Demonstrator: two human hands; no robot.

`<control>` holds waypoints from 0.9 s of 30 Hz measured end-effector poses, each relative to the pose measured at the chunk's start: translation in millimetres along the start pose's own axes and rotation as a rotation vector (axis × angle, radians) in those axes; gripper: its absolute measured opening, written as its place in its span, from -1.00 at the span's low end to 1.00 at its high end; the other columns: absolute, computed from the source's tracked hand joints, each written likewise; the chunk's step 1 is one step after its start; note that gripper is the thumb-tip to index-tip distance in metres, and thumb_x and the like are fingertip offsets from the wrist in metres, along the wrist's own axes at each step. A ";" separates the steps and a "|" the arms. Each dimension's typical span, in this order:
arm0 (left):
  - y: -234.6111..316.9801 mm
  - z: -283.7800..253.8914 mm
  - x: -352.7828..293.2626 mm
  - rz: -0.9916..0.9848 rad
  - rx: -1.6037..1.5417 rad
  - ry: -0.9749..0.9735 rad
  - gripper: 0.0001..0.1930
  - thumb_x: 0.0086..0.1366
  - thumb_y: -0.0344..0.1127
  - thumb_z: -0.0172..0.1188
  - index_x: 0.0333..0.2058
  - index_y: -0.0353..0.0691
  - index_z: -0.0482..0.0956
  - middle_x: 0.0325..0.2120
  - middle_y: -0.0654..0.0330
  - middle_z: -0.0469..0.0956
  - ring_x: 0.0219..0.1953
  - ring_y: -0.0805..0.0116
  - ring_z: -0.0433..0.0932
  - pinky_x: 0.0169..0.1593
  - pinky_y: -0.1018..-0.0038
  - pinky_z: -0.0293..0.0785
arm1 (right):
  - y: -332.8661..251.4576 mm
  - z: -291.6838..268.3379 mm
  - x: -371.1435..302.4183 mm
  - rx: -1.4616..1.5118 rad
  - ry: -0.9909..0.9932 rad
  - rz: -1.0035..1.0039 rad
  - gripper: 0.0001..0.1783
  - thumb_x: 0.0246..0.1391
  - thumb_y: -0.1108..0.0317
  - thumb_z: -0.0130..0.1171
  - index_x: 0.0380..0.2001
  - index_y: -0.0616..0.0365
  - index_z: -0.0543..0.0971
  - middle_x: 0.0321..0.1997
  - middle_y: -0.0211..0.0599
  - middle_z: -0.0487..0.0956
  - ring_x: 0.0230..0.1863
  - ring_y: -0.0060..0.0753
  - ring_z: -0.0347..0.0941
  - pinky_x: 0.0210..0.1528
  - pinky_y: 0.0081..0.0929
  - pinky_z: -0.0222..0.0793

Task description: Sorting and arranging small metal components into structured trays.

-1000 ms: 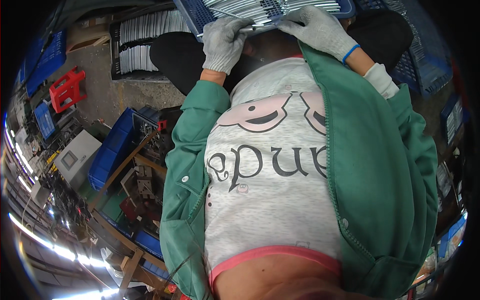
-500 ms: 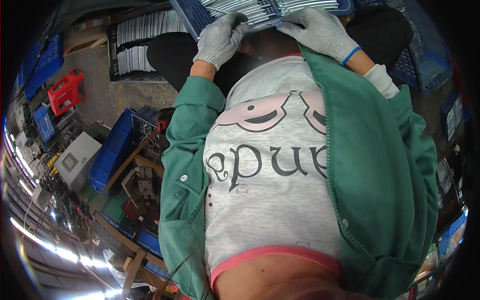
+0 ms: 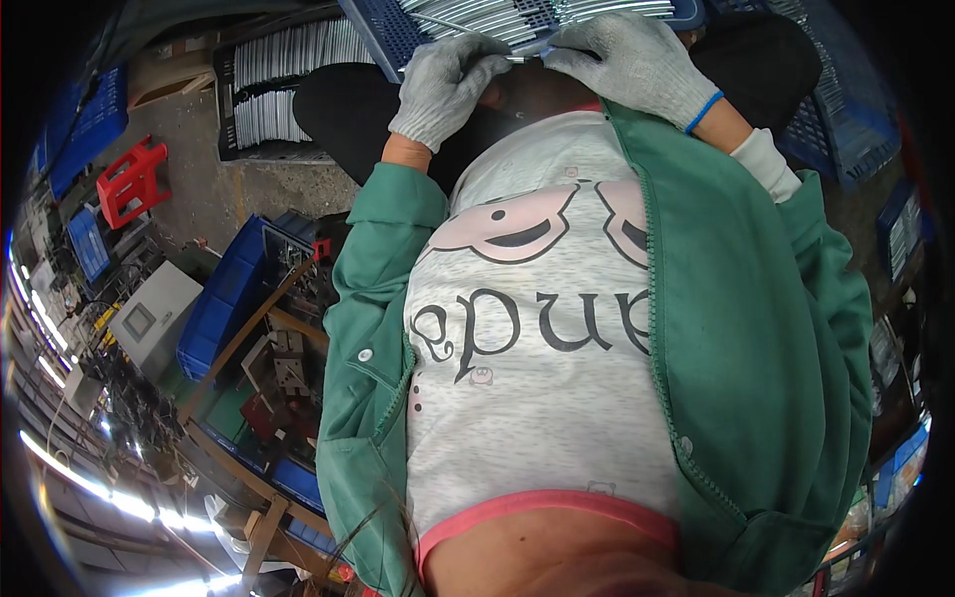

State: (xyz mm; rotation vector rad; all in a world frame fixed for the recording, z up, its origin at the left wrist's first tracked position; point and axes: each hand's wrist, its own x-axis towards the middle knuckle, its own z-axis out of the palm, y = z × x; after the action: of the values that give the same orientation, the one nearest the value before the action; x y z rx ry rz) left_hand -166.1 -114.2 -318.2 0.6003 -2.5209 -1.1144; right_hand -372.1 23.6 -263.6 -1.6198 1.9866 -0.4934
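My left hand [image 3: 446, 92], in a grey-white knit glove, is closed in a pinch around a thin silvery metal rod [image 3: 515, 60]. The rod's end sticks out past the fingertips. Opposite it, my right hand [image 3: 637, 72], gloved the same way with a blue cuff edge, has thumb and fingers pressed together close to that end. Whatever lies between those fingers is too small to make out. Just beyond both hands is a blue perforated plastic crate [image 3: 383, 45], holding rows of similar silvery metal rods [image 3: 487, 22].
A black crate [image 3: 227, 134] packed with metal rods stands on the floor to the left. Further left are a red stool [image 3: 132, 182], a blue bin [image 3: 221, 308] and a grey control box [image 3: 157, 306]. More blue crates [image 3: 841, 124] stand to the right.
My left hand has shifted slightly right and nearer. A bright rod end now shows at its fingertips, and my right fingers have drawn a little toward it.
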 end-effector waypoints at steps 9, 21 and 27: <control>16.5 5.1 -4.8 0.060 0.145 0.159 -0.90 0.10 -0.31 0.37 -0.36 -0.07 0.73 -0.54 0.34 0.63 -0.49 0.32 0.51 -0.22 0.41 0.41 | -18.3 -7.4 -6.1 -0.220 -0.120 0.074 -0.67 0.16 0.02 0.22 -0.16 -0.06 0.74 -0.23 -0.39 0.74 -0.36 -0.27 0.65 -0.24 -0.41 0.55; 12.5 9.7 -10.3 0.095 0.209 0.224 -0.87 0.04 -0.32 0.42 -0.37 -0.02 0.74 -0.55 0.39 0.62 -0.47 0.37 0.50 -0.11 0.45 0.34 | -21.0 -12.7 -5.3 -0.084 -0.084 0.056 -0.66 0.16 0.01 0.22 -0.16 -0.05 0.74 -0.28 -0.37 0.74 -0.40 -0.28 0.62 -0.23 -0.43 0.55; 18.0 10.5 -6.7 0.095 0.116 0.258 -0.88 0.04 -0.34 0.41 -0.38 -0.02 0.74 -0.53 0.38 0.64 -0.47 0.40 0.50 -0.09 0.46 0.32 | -17.0 -18.3 2.2 -0.039 -0.139 0.183 -0.66 0.18 0.02 0.22 -0.14 -0.04 0.74 -0.25 -0.34 0.74 -0.37 -0.32 0.63 -0.21 -0.48 0.54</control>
State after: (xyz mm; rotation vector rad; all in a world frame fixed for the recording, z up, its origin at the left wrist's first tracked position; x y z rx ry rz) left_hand -169.4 -93.4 -312.2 0.6049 -2.3746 -0.8053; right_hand -370.1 17.0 -239.5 -1.4357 2.0260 -0.2667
